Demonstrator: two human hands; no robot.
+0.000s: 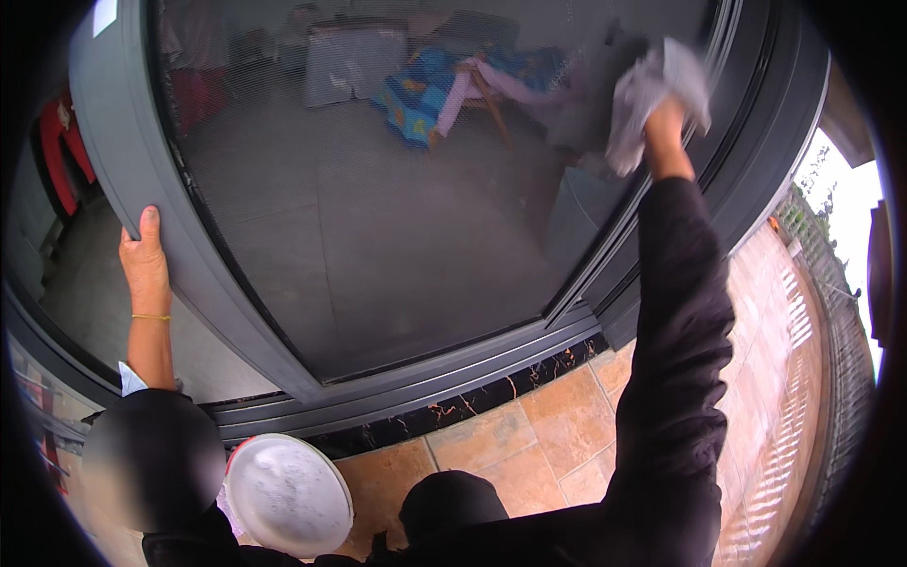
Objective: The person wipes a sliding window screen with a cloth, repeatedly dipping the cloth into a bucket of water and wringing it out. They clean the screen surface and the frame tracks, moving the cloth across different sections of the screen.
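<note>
My left hand [145, 259] grips the edge of the grey metal frame [205, 283] of a sliding screen door, its thumb lying on the frame's face. My right hand [665, 127] is raised at the upper right, holding a grey-white cloth [659, 92] against or close to the right side of the door; the fingers are hidden by the cloth, which is slightly blurred. Between my hands spreads the dark mesh panel [397, 234]. Below the door, a round basin [289, 496] holds whitish, foamy liquid.
The metal door track [425, 383] and a black stone sill [468, 407] run along the bottom. Orange-brown floor tiles [496, 439] lie before the door. Through the mesh show a blue patterned cloth [418, 92] and a wooden-legged stand. A balustrade curves at the far right.
</note>
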